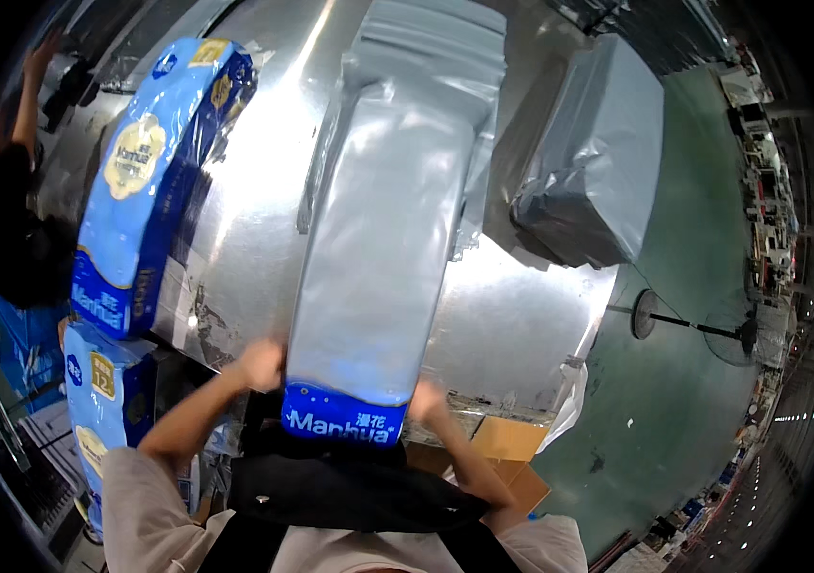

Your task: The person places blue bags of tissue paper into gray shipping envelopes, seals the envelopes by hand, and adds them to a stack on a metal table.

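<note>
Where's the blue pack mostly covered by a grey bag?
In the head view, the blue pack sits at centre, its near end between the left hand and right hand.

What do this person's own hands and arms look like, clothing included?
The left hand and right hand are gloveless; the left forearm and right forearm are bare. The left sleeve and right sleeve are short, loose and pale beige. A black apron-like garment with black straps is also worn.

From the wearer's head, one wide fisheye view looks steeply down, fairly close over the hands [261,365] and counter [249,205], reaching out to the green floor [698,201] at right
</note>
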Demonstrator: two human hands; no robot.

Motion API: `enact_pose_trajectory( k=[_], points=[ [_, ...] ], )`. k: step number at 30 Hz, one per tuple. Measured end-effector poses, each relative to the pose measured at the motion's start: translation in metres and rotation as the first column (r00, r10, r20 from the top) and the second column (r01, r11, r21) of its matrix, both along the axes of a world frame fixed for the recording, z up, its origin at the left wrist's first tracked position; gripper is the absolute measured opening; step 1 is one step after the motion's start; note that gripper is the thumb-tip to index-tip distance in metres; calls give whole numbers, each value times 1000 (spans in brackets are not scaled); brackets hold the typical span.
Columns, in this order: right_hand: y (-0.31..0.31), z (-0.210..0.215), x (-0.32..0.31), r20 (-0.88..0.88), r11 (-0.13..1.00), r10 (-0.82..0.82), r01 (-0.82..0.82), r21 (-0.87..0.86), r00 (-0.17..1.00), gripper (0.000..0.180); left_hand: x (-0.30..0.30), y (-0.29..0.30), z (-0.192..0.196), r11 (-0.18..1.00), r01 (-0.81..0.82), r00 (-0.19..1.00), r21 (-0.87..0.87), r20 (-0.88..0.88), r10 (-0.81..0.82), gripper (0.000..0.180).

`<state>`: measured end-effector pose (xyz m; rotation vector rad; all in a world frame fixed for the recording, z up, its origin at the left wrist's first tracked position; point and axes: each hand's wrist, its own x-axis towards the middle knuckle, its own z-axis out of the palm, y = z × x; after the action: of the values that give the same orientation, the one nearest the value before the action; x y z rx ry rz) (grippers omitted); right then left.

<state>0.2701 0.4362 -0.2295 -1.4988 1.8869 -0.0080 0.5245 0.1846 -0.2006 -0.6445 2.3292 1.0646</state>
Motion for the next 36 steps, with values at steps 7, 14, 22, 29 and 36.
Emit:
enact_pose_trajectory(
  k=[7, 14, 22, 29, 36],
  points=[
    [18, 35, 66, 751, 602, -621, 749, 276, 223, 38, 15, 58, -5, 867, -59, 867, 494, -405, 290, 38],
    [-34, 10, 20, 130, 819, -526, 542, -190, 840, 26, -37, 28, -18, 941, -335, 857, 39, -402, 322, 19],
    [-30, 47, 59, -261, 734, -677, 657, -171, 688, 47, 69, 4, -43, 750, -588, 741, 303, -170, 650, 33],
    [-119, 9, 105, -151, 851, -428, 341, -400, 891, 24, 62, 17, -30, 841, -534, 763, 92, -375, 526, 27],
    [-116, -26, 113, -102, 866, -447, 401, -298, 889, 33, 68, 16, -39, 857, -515, 773, -13, -440, 458, 30]
  ],
)
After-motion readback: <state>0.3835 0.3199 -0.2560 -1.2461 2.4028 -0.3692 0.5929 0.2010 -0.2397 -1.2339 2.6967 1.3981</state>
